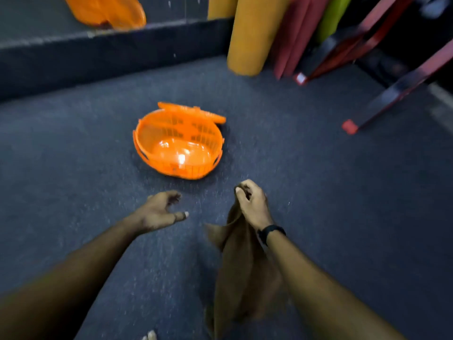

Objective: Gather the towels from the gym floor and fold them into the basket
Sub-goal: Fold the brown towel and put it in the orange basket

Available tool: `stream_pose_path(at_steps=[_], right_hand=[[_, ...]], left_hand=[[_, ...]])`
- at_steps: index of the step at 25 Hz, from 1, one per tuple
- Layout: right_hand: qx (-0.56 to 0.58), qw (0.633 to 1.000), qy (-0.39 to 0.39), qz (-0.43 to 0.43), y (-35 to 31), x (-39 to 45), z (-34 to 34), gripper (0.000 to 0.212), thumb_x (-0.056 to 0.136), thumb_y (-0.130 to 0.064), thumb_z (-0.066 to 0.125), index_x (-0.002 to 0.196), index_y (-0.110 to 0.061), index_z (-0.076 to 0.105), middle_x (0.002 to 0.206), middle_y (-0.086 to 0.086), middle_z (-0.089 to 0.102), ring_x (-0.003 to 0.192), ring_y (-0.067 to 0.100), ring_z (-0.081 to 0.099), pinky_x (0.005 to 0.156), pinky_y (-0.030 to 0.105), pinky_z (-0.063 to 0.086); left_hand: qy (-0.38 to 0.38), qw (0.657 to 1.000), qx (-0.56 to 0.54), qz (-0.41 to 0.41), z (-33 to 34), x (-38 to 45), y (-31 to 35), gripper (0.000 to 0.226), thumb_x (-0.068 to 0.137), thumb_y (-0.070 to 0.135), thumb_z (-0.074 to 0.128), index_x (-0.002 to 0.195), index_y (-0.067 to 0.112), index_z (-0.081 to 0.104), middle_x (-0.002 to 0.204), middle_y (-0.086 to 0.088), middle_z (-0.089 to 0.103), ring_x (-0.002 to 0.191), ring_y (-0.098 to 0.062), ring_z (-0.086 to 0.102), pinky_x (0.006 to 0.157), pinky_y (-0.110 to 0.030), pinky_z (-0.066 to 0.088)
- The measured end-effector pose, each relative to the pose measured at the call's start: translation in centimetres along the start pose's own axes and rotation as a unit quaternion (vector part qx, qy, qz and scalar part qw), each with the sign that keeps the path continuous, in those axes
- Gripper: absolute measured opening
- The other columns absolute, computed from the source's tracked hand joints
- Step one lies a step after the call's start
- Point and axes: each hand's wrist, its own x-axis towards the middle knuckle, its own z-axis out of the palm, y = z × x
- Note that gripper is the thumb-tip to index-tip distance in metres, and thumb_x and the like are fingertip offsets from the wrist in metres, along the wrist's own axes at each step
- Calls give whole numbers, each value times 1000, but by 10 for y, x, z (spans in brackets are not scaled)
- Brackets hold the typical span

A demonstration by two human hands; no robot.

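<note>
Spreading under everything, the dark speckled gym floor (318, 192) carries the orange basket (147, 153), which serves as the landmark: it sits tipped toward the camera with its lid (193, 111) hinged back behind it, so the shiny inside shows and nothing appears to lie in it yet. Beyond the basket and to its right, rolled mats in yellow (255, 35), red and green lean in the corner, likely stored out of the way, and red metal legs (404, 87) of some frame stand farther right. Beyond the basket to the left, an orange shape (107, 11) appears in what looks like a mirror above the dark ledge. Nearer than the basket and slightly right, a brown towel (237, 273) hangs in a long bunch toward the floor; the right hand (252, 204) clenches its upper edge, fingers curled around the gathered cloth, probably so it drops straight and a second corner can be found. Nearer than the basket and a little left, the left hand (159, 209) hovers over the floor with fingers (174, 197) loosely spread and grasping nothing, turned toward the towel as if ready to catch its free edge. A dark band (270, 231) circles the right wrist. The towel seems gathered but not folded, so the fold and the placing into the basket remain.
</note>
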Motion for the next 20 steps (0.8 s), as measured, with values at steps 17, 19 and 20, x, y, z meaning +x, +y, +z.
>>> stream_pose_path(at_steps=[17,19,20], right_hand=[[-88,951,115,-274,-511,8,-264,12,90,-19,64,84,-10,70,78,-7,63,77,5,54,69,27,41],[-101,943,92,-302,-533,14,-263,15,89,-15,66,83,-3,71,78,1,64,76,10,54,69,29,44],[-105,941,82,-311,-542,19,-260,15,89,-12,66,83,1,71,77,6,64,74,13,54,68,27,46]], left_hand=[[214,932,88,279,-396,-213,302,48,82,30,73,124,12,59,122,-6,63,114,-17,59,102,-32,46],[230,921,92,301,-408,-215,318,45,83,31,72,123,13,60,120,-4,64,111,-15,60,101,-31,46],[234,917,93,308,-413,-213,325,44,83,32,72,122,15,61,119,-2,65,111,-14,60,101,-31,46]])
